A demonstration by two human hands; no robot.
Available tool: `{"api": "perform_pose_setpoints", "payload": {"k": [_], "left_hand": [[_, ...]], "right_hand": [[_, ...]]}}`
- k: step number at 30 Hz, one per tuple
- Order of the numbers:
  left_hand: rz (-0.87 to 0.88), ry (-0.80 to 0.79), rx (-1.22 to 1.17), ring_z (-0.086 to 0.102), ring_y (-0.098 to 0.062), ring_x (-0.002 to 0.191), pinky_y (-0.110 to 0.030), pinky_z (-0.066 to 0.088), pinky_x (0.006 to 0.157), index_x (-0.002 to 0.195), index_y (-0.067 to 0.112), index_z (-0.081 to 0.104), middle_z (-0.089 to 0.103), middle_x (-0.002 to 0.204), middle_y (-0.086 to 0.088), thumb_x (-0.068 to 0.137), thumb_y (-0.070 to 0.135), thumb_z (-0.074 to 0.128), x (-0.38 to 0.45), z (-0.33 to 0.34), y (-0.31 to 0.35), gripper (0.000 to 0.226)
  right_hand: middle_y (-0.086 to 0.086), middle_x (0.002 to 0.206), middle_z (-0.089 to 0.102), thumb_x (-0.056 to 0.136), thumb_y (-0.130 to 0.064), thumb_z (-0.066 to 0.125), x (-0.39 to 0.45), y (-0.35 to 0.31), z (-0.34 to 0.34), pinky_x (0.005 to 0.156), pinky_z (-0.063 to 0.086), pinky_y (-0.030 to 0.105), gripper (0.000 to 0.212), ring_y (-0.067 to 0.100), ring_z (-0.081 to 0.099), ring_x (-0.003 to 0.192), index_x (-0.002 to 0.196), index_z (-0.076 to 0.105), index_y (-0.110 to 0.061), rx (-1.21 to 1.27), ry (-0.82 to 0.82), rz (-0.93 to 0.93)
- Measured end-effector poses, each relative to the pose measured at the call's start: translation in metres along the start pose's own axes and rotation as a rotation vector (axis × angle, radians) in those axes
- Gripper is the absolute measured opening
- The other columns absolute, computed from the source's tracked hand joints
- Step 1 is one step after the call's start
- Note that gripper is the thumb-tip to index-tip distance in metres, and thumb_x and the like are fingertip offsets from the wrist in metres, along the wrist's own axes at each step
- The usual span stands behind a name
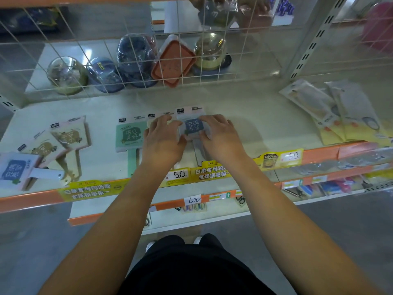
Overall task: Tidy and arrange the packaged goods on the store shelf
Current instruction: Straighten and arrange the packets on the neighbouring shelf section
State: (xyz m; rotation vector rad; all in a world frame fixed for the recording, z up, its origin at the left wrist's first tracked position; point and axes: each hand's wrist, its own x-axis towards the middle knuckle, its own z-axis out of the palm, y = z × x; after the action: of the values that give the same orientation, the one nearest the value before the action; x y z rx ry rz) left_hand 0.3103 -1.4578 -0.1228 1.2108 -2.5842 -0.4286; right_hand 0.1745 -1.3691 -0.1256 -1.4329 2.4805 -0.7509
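On shelf (pixel 244 107) centre, both hands grip a clear-wrapped pkg w/ blue label (pixel 193 126): left hand (pixel 162 138) curls on its left edge, right hand (pixel 221 136) on its right, thumbs pinching lower edge. Pkg lies flat, touching a cream pkg under the left hand. Green-label pkg (pixel 130 135) just beside, left. More pkgs (pixel 63 141) far left, overlapping; pouches (pixel 340 111) far right. Wire grid (pixel 136 60) behind.

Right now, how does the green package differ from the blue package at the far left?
The green package lies straight, handle toward the shelf edge; the blue package lies turned sideways on other packs. Green lies beside the left hand; blue lies far from both hands. Both are handled items in printed packs.
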Motion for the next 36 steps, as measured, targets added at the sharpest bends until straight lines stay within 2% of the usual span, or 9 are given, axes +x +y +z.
{"api": "perform_pose_setpoints", "payload": {"k": [3, 6, 9, 13, 18, 21, 28, 34, 36], "left_hand": [[-0.002, 0.05, 0.008, 0.046, -0.03, 0.124, -0.046, 0.04, 0.1, 0.121, 0.017, 0.059, 0.048, 0.133, -0.006, 0.087, 0.03, 0.057, -0.007, -0.005, -0.008, 0.036], [-0.028, 0.079, 0.043, 0.053, -0.032, 0.115, -0.044, 0.044, 0.094, 0.117, 0.016, 0.061, 0.052, 0.129, -0.008, 0.086, 0.031, 0.058, -0.016, -0.014, -0.021, 0.035], [-0.07, 0.119, 0.107, 0.054, -0.033, 0.112, -0.043, 0.043, 0.09, 0.121, 0.016, 0.06, 0.053, 0.127, -0.008, 0.087, 0.034, 0.054, -0.027, -0.027, -0.043, 0.039], [-0.147, 0.172, 0.165, 0.056, -0.034, 0.107, -0.043, 0.045, 0.085, 0.12, 0.015, 0.06, 0.055, 0.123, -0.008, 0.087, 0.031, 0.057, -0.042, -0.047, -0.079, 0.036], [-0.232, 0.182, 0.162, 0.055, -0.031, 0.113, -0.043, 0.045, 0.089, 0.125, 0.018, 0.058, 0.054, 0.129, -0.006, 0.089, 0.033, 0.055, -0.061, -0.069, -0.128, 0.039], [-0.283, 0.193, 0.147, 0.056, -0.033, 0.111, -0.044, 0.046, 0.089, 0.124, 0.018, 0.06, 0.055, 0.128, -0.008, 0.087, 0.033, 0.056, -0.072, -0.083, -0.164, 0.039], [-0.338, 0.243, 0.086, 0.056, -0.038, 0.107, -0.047, 0.047, 0.087, 0.118, 0.014, 0.064, 0.058, 0.122, -0.011, 0.086, 0.028, 0.059, -0.093, -0.113, -0.246, 0.035], [-0.4, 0.309, 0.072, 0.058, -0.04, 0.096, -0.043, 0.046, 0.077, 0.116, 0.016, 0.064, 0.06, 0.118, -0.011, 0.079, 0.031, 0.05, -0.105, -0.143, -0.315, 0.042], [-0.421, 0.307, 0.063, 0.057, -0.04, 0.096, -0.043, 0.046, 0.079, 0.116, 0.015, 0.063, 0.06, 0.116, -0.012, 0.081, 0.031, 0.051, -0.11, -0.151, -0.335, 0.041]], "right_hand": [[0.008, 0.125, 0.058, 0.088, -0.024, 0.06, 0.002, -0.015, 0.006, 0.095, 0.044, 0.046, 0.039, 0.035, 0.052, 0.113, 0.127, 0.061, -0.019, 0.03, 0.014, -0.065], [0.006, 0.131, 0.055, 0.09, -0.027, 0.059, 0.007, -0.035, 0.015, 0.101, 0.041, 0.044, 0.041, 0.032, 0.049, 0.12, 0.131, 0.058, -0.022, 0.06, -0.044, -0.119], [0.002, 0.137, 0.051, 0.09, -0.027, 0.058, 0.011, -0.058, 0.027, 0.104, 0.037, 0.039, 0.044, 0.029, 0.045, 0.125, 0.134, 0.055, -0.025, 0.079, -0.1, -0.166], [0.004, 0.137, 0.049, 0.094, -0.029, 0.055, 0.012, -0.095, 0.047, 0.104, 0.038, 0.04, 0.041, 0.028, 0.043, 0.126, 0.134, 0.053, -0.024, 0.102, -0.164, -0.231], [0.003, 0.137, 0.05, 0.091, -0.028, 0.057, 0.013, -0.145, 0.077, 0.106, 0.038, 0.04, 0.042, 0.027, 0.046, 0.126, 0.133, 0.054, -0.024, 0.119, -0.172, -0.286], [0.002, 0.141, 0.048, 0.094, -0.031, 0.055, 0.008, -0.179, 0.098, 0.109, 0.034, 0.039, 0.041, 0.026, 0.041, 0.132, 0.135, 0.053, -0.025, 0.119, -0.204, -0.296], [0.004, 0.133, 0.051, 0.094, -0.034, 0.053, -0.001, -0.249, 0.141, 0.101, 0.039, 0.038, 0.041, 0.027, 0.045, 0.122, 0.134, 0.054, -0.022, 0.031, -0.24, -0.33], [0.005, 0.126, 0.057, 0.084, -0.03, 0.066, -0.003, -0.31, 0.175, 0.1, 0.04, 0.04, 0.042, 0.031, 0.05, 0.116, 0.124, 0.063, -0.019, 0.007, -0.263, -0.413], [0.004, 0.123, 0.058, 0.081, -0.031, 0.068, -0.005, -0.329, 0.187, 0.1, 0.039, 0.037, 0.043, 0.029, 0.051, 0.115, 0.123, 0.064, -0.02, -0.008, -0.282, -0.441]]}}
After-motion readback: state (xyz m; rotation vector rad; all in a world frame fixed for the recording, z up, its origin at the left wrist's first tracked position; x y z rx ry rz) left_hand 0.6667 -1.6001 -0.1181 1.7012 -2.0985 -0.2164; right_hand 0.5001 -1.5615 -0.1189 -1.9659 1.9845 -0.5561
